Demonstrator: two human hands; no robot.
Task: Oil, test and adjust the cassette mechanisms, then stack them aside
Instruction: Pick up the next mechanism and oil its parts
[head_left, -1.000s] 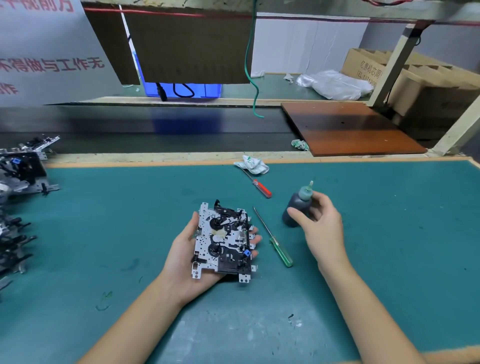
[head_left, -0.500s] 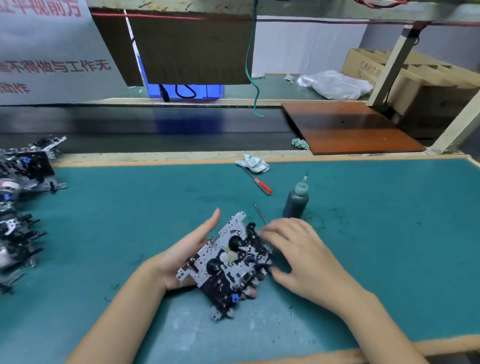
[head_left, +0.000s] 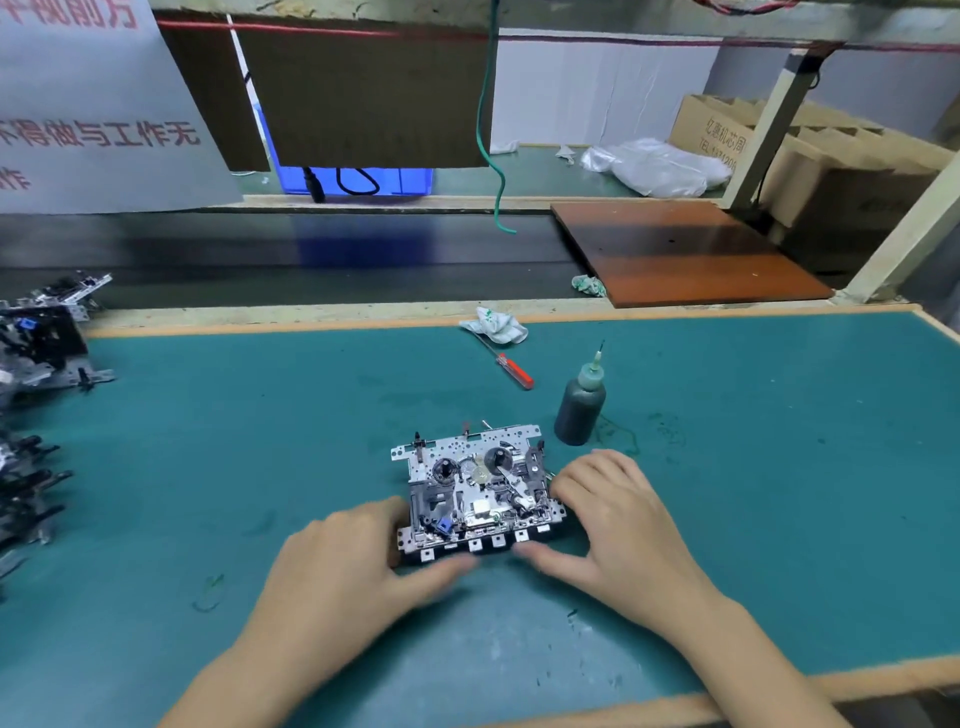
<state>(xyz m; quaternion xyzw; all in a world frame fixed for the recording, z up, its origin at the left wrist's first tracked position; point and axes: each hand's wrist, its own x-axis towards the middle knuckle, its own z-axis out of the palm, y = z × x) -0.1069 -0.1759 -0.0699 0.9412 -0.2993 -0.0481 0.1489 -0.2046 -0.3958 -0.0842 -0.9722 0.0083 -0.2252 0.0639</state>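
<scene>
Both hands sit low in the frame, clamped around one cassette mechanism (head_left: 475, 493) in the middle of the green table (head_left: 779, 519). The left hand (head_left: 337, 566) has its thumb along the front edge and its fingers tucked at the left side, mostly hidden behind the metal. The right hand (head_left: 618, 525) curls fingers over the right end with the thumb along the front too. Both thumbs are a bit blurry, so exact contact is hard to call.

Just past it, right of centre, stands a dark oil bottle (head_left: 581, 410) with a needle tip, no label readable. Farther back lie a red-handled screwdriver (head_left: 511, 368) and a crumpled rag (head_left: 493, 326).

At the left edge, a stack of mechanisms (head_left: 36, 353) is cut off by the frame.

At the upper left, a white sign (head_left: 93, 130) carries red Chinese characters, partly cropped. At the upper right, a cardboard box (head_left: 722, 130) has printed characters and digits too smeared to read.
</scene>
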